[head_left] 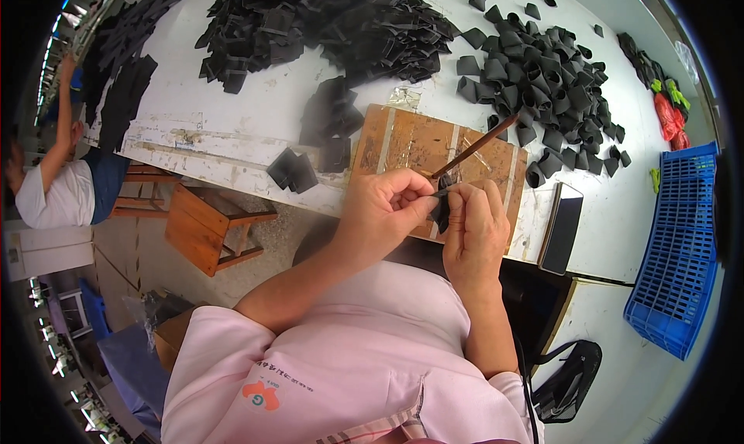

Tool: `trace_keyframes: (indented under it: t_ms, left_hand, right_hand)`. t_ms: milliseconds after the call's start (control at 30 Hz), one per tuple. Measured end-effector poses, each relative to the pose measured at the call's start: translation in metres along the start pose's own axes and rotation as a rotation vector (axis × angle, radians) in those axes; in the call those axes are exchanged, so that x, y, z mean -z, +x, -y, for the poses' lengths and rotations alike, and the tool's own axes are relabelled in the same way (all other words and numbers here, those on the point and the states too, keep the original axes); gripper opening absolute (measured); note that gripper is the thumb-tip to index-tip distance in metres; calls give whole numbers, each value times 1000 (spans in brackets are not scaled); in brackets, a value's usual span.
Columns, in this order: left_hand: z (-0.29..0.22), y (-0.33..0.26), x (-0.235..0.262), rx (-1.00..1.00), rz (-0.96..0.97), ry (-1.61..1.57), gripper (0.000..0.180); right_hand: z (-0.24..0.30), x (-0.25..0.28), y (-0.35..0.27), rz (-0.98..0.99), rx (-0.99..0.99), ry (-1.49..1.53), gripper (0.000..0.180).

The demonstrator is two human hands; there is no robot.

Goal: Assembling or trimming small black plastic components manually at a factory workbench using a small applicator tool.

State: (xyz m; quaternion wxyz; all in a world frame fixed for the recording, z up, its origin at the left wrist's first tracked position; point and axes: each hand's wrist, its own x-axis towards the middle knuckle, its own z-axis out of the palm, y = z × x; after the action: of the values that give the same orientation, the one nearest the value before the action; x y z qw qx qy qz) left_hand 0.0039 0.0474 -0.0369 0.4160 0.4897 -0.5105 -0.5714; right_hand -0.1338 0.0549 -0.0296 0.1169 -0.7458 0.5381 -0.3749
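Over the near edge of a wooden board (pixel 381 146), my left hand (pixel 380 211) and my right hand (pixel 474 235) meet at a small black fabric piece (pixel 442 213). Both pinch it between thumb and fingers, and the fingers cover much of its shape. A thin brown stick (pixel 478 145) slants up to the right just beyond the fingertips, its lower end hidden near the piece. Flat black pieces (pixel 293 170) lie left of the board. Right of it spreads a heap of curled black pieces (pixel 542 84).
Large piles of flat black pieces (pixel 256 25) cover the table's far side. A phone (pixel 561 227) lies at the right, near a blue plastic basket (pixel 674 250). A wooden stool (pixel 198 225) stands left, and another person (pixel 58 188) sits beyond.
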Motion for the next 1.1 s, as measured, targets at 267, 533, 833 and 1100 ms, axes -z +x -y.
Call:
trace_keyframes:
  t_ms: [267,533,833,1100]
  left_hand:
    - [-6,0,-9,-415,-215,430,7]
    - [-16,8,-5,41,-128,-368,9]
    - [-17,6,-13,-265,-147,-87,17]
    - [-57,30,5,316,404,-1248,14]
  right_hand:
    - [2,-2,2,-57,-90,309,8]
    - [-9,-6,8,-126,-205,300,9]
    - [0,12,15,202,-864,1870,14]
    - [11,49,56,121,-493,1181,24]
